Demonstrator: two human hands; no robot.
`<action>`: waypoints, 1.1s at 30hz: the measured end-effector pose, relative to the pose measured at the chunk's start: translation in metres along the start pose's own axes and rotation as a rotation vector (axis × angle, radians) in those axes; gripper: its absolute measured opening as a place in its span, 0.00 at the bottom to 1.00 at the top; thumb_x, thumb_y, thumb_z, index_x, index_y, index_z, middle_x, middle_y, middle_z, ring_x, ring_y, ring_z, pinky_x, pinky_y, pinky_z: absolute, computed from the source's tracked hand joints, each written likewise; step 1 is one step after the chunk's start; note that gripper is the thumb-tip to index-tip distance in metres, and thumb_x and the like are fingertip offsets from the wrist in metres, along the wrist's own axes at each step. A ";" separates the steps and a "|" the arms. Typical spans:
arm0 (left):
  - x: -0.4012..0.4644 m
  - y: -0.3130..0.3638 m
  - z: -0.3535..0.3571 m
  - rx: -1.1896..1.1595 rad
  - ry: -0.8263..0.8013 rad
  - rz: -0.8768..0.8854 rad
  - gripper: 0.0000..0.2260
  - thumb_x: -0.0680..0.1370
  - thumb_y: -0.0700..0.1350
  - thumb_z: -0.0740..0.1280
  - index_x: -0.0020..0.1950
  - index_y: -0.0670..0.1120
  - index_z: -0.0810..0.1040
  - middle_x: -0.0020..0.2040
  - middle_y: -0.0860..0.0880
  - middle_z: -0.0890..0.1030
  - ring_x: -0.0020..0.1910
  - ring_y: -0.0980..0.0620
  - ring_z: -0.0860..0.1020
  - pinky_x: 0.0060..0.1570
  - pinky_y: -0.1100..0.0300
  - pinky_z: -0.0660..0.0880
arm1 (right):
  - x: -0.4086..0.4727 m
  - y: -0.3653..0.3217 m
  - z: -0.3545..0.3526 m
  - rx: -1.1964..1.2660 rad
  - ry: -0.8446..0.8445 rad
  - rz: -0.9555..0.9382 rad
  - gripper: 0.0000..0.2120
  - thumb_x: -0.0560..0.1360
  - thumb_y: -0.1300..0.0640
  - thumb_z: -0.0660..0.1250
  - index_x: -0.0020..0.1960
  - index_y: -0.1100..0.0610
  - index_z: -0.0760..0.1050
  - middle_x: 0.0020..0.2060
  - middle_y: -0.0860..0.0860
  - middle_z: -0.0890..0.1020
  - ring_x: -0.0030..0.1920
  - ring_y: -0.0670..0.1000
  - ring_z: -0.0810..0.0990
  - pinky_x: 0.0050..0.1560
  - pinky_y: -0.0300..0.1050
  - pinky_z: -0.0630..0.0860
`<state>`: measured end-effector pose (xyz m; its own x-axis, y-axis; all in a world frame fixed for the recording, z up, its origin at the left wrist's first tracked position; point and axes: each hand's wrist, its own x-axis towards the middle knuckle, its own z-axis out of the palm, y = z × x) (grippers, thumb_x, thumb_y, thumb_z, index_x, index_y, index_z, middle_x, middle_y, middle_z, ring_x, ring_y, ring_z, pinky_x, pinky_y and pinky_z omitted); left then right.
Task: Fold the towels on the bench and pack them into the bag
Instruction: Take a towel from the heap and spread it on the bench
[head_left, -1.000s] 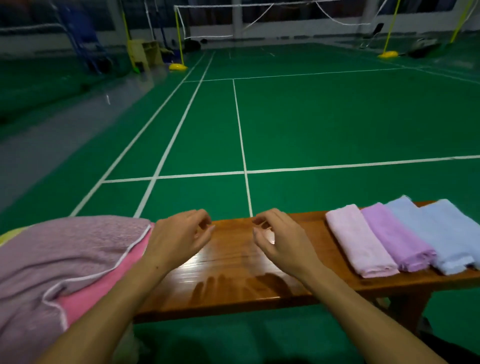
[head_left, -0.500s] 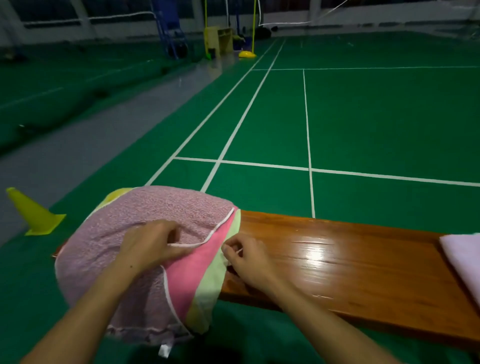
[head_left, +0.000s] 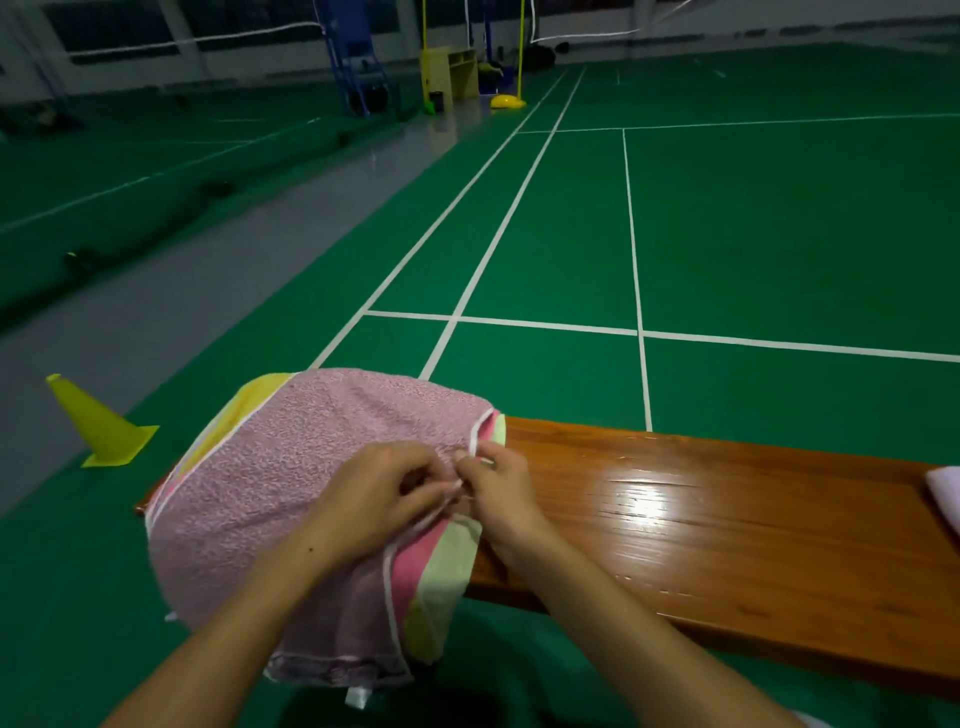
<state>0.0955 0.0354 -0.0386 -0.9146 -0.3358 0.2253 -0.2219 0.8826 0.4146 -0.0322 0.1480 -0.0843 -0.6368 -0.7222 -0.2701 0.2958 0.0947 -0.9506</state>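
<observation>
pinching, it seems, the mauve towel's white hem: left hand and right hand fingers.

Dim hall; green court floor, white lines, yellow cone.

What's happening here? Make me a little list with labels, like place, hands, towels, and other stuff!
place: green sports court with white lines
bench: shiny brown wood
towel pile: purple towel on top, pink and yellow-green ones under it, at the bench's left end
left hand: pinching the purple towel's white edge
right hand: pinching the same edge
folded towel: pale, only a corner shows at far right
cone: yellow, on the floor
</observation>
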 end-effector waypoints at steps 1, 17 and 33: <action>0.001 0.000 -0.001 -0.088 0.041 -0.023 0.07 0.79 0.57 0.72 0.48 0.55 0.83 0.41 0.60 0.82 0.41 0.60 0.80 0.40 0.58 0.78 | -0.001 -0.003 -0.008 -0.059 0.038 -0.064 0.08 0.82 0.52 0.66 0.48 0.53 0.82 0.44 0.55 0.86 0.47 0.59 0.87 0.53 0.63 0.84; 0.054 0.055 0.111 0.371 -0.446 0.030 0.35 0.79 0.76 0.48 0.83 0.63 0.59 0.86 0.55 0.53 0.84 0.48 0.56 0.79 0.41 0.60 | -0.088 -0.030 -0.294 -0.182 0.518 -0.150 0.17 0.83 0.58 0.69 0.70 0.47 0.78 0.59 0.49 0.86 0.55 0.48 0.84 0.52 0.46 0.80; 0.068 0.078 0.127 -0.308 -0.314 -0.338 0.40 0.72 0.60 0.79 0.81 0.59 0.65 0.80 0.48 0.67 0.75 0.43 0.71 0.72 0.44 0.72 | -0.114 -0.013 -0.342 -0.539 0.292 -0.048 0.09 0.79 0.57 0.74 0.57 0.47 0.87 0.61 0.44 0.82 0.62 0.45 0.79 0.64 0.47 0.76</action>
<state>-0.0270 0.1229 -0.1032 -0.8771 -0.4275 -0.2189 -0.4542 0.5902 0.6673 -0.2068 0.4630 -0.0940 -0.8321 -0.5236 -0.1831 -0.0913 0.4549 -0.8859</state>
